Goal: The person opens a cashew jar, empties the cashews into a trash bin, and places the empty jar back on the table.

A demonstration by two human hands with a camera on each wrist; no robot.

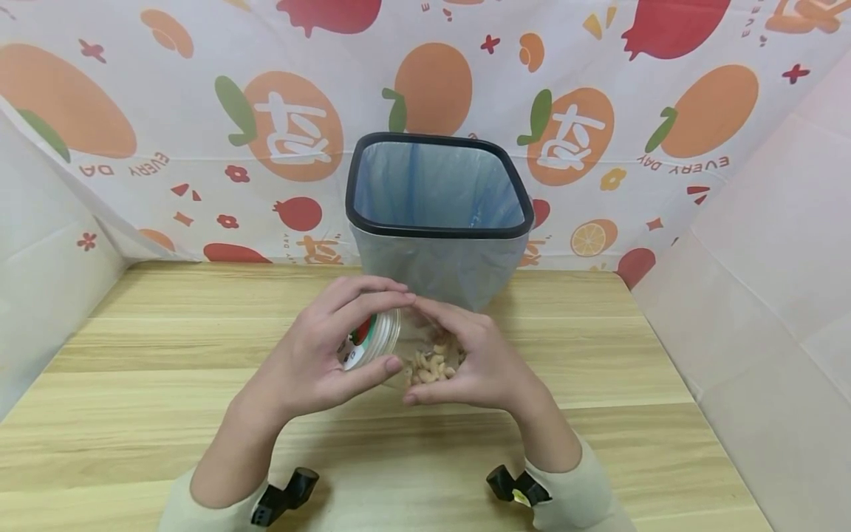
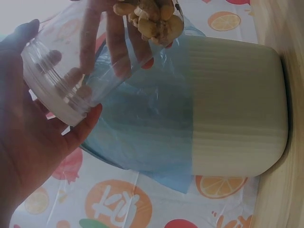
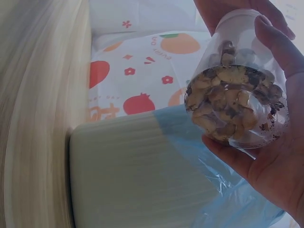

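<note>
Held sideways above the table, just before the lined bin, the clear jar of nuts looks light, rigid and slick; left hand curls round its lid end, right hand cups the base – best gripped there

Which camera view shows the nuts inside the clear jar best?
The right wrist view: the nuts fill the clear jar close up. The left wrist view shows a few nuts at its top edge; the head view shows them small between the hands.
</note>
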